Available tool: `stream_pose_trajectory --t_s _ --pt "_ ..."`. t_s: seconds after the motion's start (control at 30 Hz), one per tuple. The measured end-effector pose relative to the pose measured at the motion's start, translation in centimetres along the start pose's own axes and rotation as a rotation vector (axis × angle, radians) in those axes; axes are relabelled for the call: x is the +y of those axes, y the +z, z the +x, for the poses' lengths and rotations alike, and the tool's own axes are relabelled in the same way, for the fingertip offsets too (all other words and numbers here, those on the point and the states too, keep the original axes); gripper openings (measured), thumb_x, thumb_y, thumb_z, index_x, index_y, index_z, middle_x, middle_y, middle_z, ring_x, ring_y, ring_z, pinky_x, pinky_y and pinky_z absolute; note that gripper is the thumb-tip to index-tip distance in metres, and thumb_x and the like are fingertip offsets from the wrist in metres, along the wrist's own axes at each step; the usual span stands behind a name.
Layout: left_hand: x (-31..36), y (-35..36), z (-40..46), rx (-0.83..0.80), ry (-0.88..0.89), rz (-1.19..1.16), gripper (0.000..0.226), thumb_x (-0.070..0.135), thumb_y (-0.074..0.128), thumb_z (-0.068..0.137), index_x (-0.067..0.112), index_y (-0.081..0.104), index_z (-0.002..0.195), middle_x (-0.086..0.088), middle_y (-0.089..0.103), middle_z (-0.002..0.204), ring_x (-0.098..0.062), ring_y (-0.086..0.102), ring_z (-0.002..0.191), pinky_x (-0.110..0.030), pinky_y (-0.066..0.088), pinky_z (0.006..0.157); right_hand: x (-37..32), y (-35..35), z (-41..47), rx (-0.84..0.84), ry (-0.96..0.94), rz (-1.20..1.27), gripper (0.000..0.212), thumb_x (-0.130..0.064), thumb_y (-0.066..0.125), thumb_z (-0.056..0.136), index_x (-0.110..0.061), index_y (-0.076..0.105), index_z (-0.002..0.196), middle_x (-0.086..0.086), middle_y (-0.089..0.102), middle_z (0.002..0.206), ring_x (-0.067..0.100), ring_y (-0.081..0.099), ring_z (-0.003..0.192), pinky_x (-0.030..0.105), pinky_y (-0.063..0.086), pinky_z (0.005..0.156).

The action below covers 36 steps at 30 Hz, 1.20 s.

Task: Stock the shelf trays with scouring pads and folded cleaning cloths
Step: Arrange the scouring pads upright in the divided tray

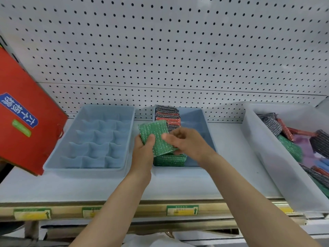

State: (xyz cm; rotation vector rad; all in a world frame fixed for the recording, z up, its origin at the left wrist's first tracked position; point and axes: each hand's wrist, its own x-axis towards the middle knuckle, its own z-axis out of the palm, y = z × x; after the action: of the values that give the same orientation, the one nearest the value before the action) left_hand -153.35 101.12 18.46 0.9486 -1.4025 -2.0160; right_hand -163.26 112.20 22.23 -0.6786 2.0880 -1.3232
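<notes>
Over blue tray [204, 125] front edge, both hands, left [143, 148], right [187, 143], gripping green scouring pad [156, 138]

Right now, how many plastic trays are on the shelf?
3: the divided blue tray on the left, the blue pad tray in the middle, the clear bin on the right, partly cut off.

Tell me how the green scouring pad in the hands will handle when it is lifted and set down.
The green scouring pad probably flexes: it looks thin, bowed between left hand and right hand. Its coarse glittery weave likely grips well. It seems light, pinched by fingertips alone.
</notes>
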Motion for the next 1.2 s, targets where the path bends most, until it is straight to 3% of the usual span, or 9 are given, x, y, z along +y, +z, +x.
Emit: stream_pose_trajectory --t_s 0.1,0.17,0.27,0.4,0.5,0.6,0.87,1.07,1.2 --pt "0.2 0.6 -0.3 -0.061 0.013 0.054 0.029 0.036 0.049 0.102 0.03 0.052 0.13 0.009 0.066 0.119 -0.011 0.062 0.111 -0.035 0.051 0.094 0.6 0.6 -0.3 -0.09 0.077 0.166 0.024 -0.027 0.08 0.082 -0.01 0.07 0.095 -0.008 0.072 0.082 0.012 0.069 0.086 0.03 0.059 0.082" --pt "0.5 0.3 0.0 -0.057 0.024 0.044 0.031 0.039 0.049 0.102 0.027 0.055 0.129 0.004 0.067 0.121 -0.016 0.064 0.111 -0.043 0.052 0.097 0.8 -0.2 -0.6 -0.112 0.12 0.393 0.024 -0.021 0.076 0.086 -0.006 0.072 0.104 -0.001 0.076 0.096 0.014 0.07 0.093 0.032 0.058 0.085" --pt "1.0 -0.6 1.0 0.065 0.046 -0.006 0.027 0.022 0.05 0.103 0.012 0.056 0.127 -0.006 0.067 0.117 -0.024 0.065 0.106 -0.052 0.051 0.1 0.2 -2.1 -1.5 -0.027 0.119 0.533 0.009 -0.014 0.069 0.09 -0.009 0.071 0.097 -0.001 0.074 0.086 0.014 0.069 0.082 0.03 0.06 0.08" --pt "1.8 -2.3 2.7 0.228 0.084 -0.061 0.024 0.018 0.053 0.1 0.008 0.058 0.122 -0.008 0.068 0.113 -0.029 0.065 0.107 -0.053 0.052 0.098 0.2 -3.2 -2.1 0.087 0.059 0.109 0.026 -0.014 0.081 0.08 -0.019 0.068 0.102 0.017 0.072 0.096 0.018 0.068 0.078 0.033 0.058 0.078" --pt "2.3 -2.6 3.2 0.26 0.093 -0.095 0.025 0.019 0.054 0.1 0.009 0.057 0.123 -0.004 0.068 0.108 -0.019 0.065 0.094 -0.052 0.053 0.097 0.6 -2.3 -2.2 0.096 -0.009 -0.325 0.023 -0.02 0.086 0.075 -0.028 0.071 0.09 -0.002 0.068 0.091 0.007 0.061 0.079 0.018 0.049 0.073" --pt "1.8 -2.1 2.9 0.222 0.072 -0.097 0.022 0.018 0.053 0.101 0.01 0.058 0.12 -0.004 0.068 0.107 -0.018 0.063 0.091 -0.05 0.053 0.095 1.2 -0.9 -1.9 0.029 -0.121 -0.622 0.021 -0.021 0.084 0.077 -0.022 0.075 0.096 -0.009 0.068 0.092 0.011 0.063 0.087 0.026 0.05 0.081" --pt "0.1 -0.7 1.6 0.138 -0.049 -0.125 0.016 0.016 0.051 0.102 0.013 0.056 0.117 -0.005 0.066 0.104 -0.014 0.063 0.084 -0.03 0.052 0.071 0.2 -0.4 -1.8 -0.043 -0.161 -0.674 0.023 -0.031 0.081 0.081 -0.03 0.076 0.104 -0.013 0.07 0.097 0.005 0.06 0.084 0.03 0.054 0.084" --pt "0.0 -0.5 1.5 0.133 -0.102 -0.152 0.025 0.017 0.051 0.102 0.011 0.056 0.125 -0.007 0.067 0.109 -0.016 0.064 0.088 -0.032 0.053 0.071 0.0 -0.2 -1.1 -0.059 -0.176 -0.811 0.014 -0.022 0.076 0.085 -0.026 0.078 0.098 -0.013 0.071 0.097 0.005 0.058 0.081 0.024 0.05 0.079" --pt "0.0 -0.3 1.4 0.152 -0.116 -0.173 0.027 0.016 0.051 0.101 0.01 0.055 0.128 -0.01 0.066 0.116 -0.015 0.064 0.087 -0.03 0.052 0.067 1.2 1.5 -0.7 -0.13 -0.242 -0.92 0.017 -0.015 0.07 0.08 -0.027 0.08 0.087 -0.01 0.073 0.087 0.017 0.067 0.081 0.026 0.052 0.068"
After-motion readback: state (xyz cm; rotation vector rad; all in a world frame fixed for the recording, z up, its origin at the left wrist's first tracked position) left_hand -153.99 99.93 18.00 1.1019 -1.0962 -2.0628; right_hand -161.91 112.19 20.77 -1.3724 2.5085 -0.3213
